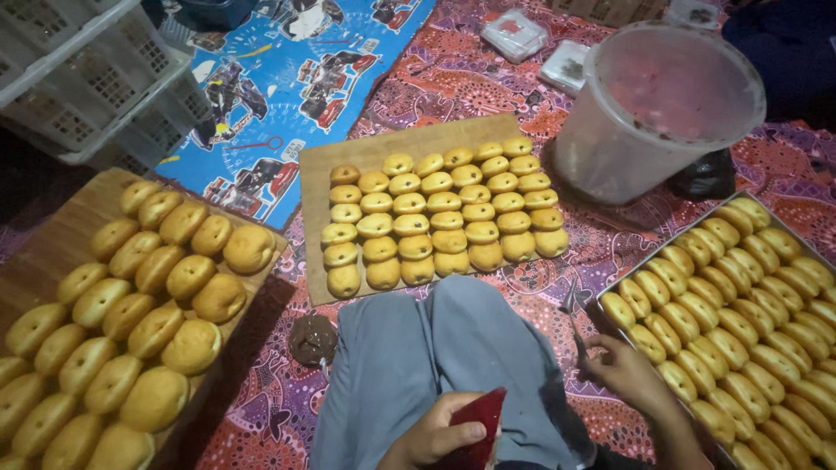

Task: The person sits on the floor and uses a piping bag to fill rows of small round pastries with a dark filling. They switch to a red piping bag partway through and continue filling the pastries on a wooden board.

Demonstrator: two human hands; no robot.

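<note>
1. Nearest the camera, the left hand [433, 433] is closed around a dark red piping bag [477, 424], whose upper corner sticks up just above the thumb, over the grey trouser knees [440, 348].
2. Just right of that grip, well apart from the bag, the right hand [620, 365] pinches the handle of a thin metal tool [575, 324] between its fingers; the tool's tip points up and away from the hand.
3. Touching the right hand's outer side is the near corner of a metal tray [610, 283] packed with rows of golden filled buns [740, 305].
4. Left of the left hand, beyond the knee, a small dark brown lump [313, 339] lies on the patterned purple-red cloth [531, 287].
5. Further left, a wooden board [52, 235] carries larger golden buns [131, 313] in slanting rows.
6. Beyond both hands, straight ahead of the knees, a second wooden board [366, 148] holds smaller yellow buns [440, 216] in neat rows.
7. Up and right of the tool, a translucent lidded bucket [653, 109] stands on the cloth, pink contents dim through it.
8. Farthest away lie small clear plastic boxes [515, 33], a blue printed mat [287, 78] and white crates [87, 78].
</note>
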